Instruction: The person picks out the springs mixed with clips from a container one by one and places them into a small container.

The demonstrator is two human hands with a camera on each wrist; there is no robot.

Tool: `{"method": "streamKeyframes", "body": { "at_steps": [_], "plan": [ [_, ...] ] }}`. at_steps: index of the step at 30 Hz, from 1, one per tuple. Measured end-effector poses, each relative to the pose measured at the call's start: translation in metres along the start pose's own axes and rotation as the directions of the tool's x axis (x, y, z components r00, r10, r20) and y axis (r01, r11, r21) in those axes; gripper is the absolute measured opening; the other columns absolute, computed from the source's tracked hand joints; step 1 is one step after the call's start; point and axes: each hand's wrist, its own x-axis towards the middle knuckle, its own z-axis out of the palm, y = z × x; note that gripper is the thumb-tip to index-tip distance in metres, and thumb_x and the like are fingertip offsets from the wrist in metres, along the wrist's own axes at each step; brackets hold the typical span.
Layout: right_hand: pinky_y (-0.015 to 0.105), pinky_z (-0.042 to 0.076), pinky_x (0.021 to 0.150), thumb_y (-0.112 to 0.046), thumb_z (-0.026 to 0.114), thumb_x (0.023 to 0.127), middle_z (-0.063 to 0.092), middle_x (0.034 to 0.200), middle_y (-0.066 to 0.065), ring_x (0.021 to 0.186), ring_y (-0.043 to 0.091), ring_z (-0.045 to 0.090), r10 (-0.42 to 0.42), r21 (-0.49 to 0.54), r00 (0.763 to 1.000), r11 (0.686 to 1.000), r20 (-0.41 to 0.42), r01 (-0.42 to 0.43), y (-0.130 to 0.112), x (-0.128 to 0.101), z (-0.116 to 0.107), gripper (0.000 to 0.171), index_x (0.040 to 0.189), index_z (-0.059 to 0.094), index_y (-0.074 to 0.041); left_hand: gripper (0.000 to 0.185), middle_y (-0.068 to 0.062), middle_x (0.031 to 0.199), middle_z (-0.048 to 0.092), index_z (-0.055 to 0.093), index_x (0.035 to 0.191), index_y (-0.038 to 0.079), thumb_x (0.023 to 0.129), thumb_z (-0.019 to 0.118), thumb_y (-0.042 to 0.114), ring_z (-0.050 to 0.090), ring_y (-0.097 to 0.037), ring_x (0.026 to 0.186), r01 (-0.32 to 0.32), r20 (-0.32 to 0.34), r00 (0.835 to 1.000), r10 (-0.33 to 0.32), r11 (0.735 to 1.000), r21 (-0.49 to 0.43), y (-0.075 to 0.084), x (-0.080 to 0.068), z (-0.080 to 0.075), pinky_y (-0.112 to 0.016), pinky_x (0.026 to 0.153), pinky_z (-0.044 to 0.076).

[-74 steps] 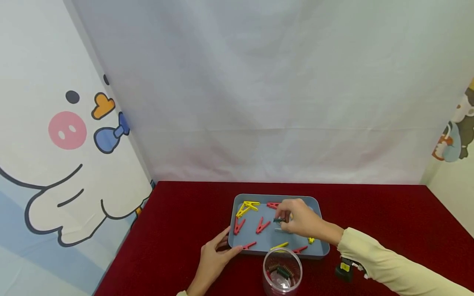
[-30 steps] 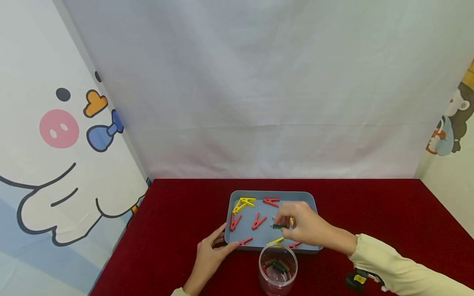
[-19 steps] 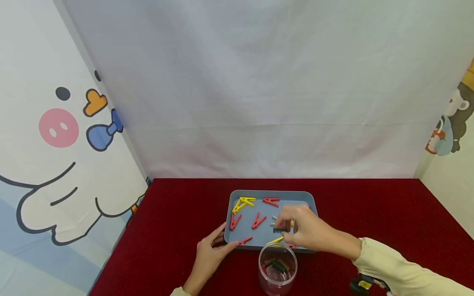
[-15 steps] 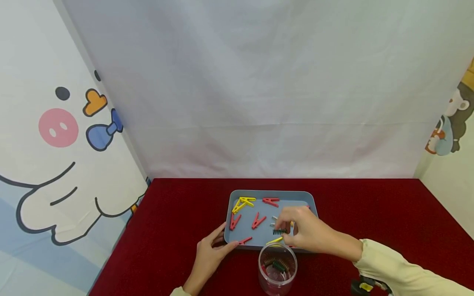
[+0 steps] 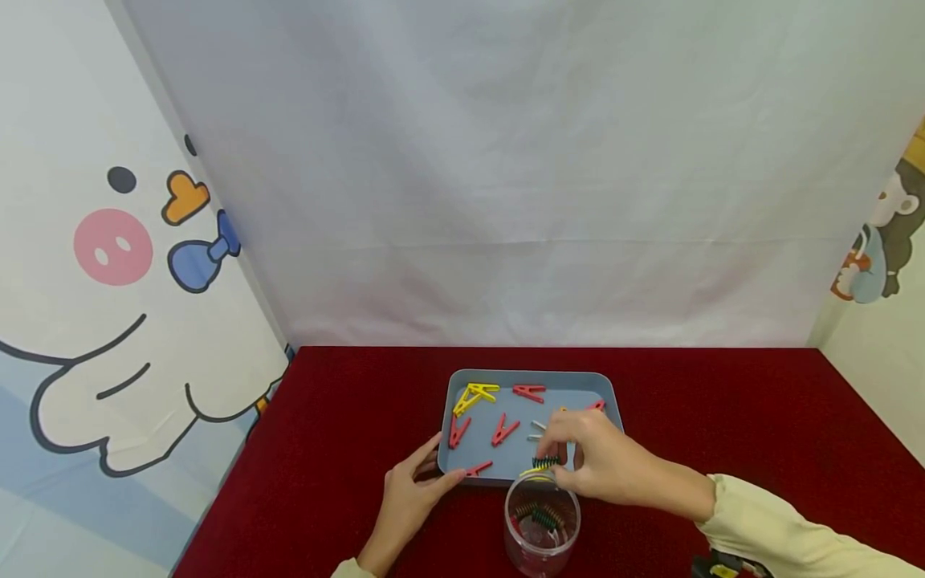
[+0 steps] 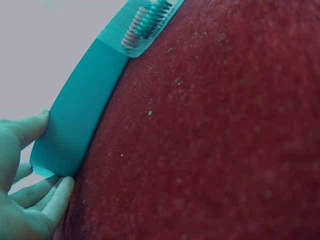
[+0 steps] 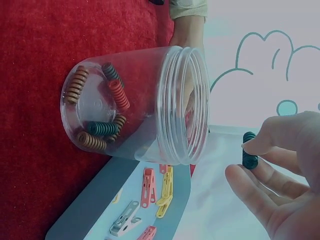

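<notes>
Surface: you work on a surface (image 5: 723,401) covered in dark red cloth, and everything stands on its near half.
Room: a white sheet (image 5: 506,160) hangs behind the surface; on your left is a cartoon panel (image 5: 108,281) with a pink-cheeked white figure, and another cartoon figure peeks in at the far right edge.
Tray: a shallow grey-blue tray (image 5: 462,385) sits in front of you. Red clothespins (image 5: 504,431) and yellow clothespins (image 5: 473,397) lie scattered in it, with a pale one near the middle.
Jar: a clear plastic jar (image 5: 542,522) stands upright, touching or just beside the tray's near edge. Several coil springs (image 7: 100,127) lie at its bottom: orange, red and green ones.
Green spring: your right hand (image 5: 607,466) pinches a dark green spring (image 5: 545,461) between thumb and fingertips, the other fingers loosely curled. It hangs just above the jar's far rim, over the tray's near edge; from the right wrist view it sits just outside the jar's mouth.
Left hand: your left hand (image 5: 412,498) rests against the tray's near left corner, thumb on the side wall and fingers relaxed along the near wall, gripping nothing else.
Sleeve: a pale yellow sleeve (image 5: 780,538) covers your right forearm.
</notes>
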Motion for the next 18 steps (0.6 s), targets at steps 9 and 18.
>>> {"method": "streamKeyframes", "body": {
  "at_steps": [9, 18],
  "plan": [
    [0.02, 0.053, 0.056, 0.01, 0.072, 0.079, 0.07, 0.09, 0.0, 0.074, 0.003, 0.06, -0.005, 0.004, 1.0, 1.0, 0.009, 0.005, -0.005, -0.004, 0.0, 0.027, 0.092, 0.077, -0.013, 0.07, -0.019, 0.137, 0.065, 0.058, 0.148, 0.012, 0.086, 0.085, 0.031, 0.069, -0.029, 0.115, -0.004, 0.001, 1.0, 0.004, 1.0, -0.01, 0.0, -0.001, 0.001, -0.034, 0.086, 0.061],
    [0.021, 0.054, 0.056, 0.01, 0.072, 0.079, 0.07, 0.09, -0.002, 0.081, 0.005, 0.059, -0.007, 0.014, 1.0, 1.0, 0.015, 0.007, -0.015, -0.006, 0.001, 0.026, 0.09, 0.076, -0.013, 0.069, -0.02, 0.137, 0.065, 0.059, 0.147, 0.012, 0.087, 0.085, 0.031, 0.067, -0.029, 0.117, 0.003, 0.005, 1.0, -0.003, 1.0, -0.025, -0.001, -0.001, -0.001, -0.035, 0.087, 0.061]
  ]
}}
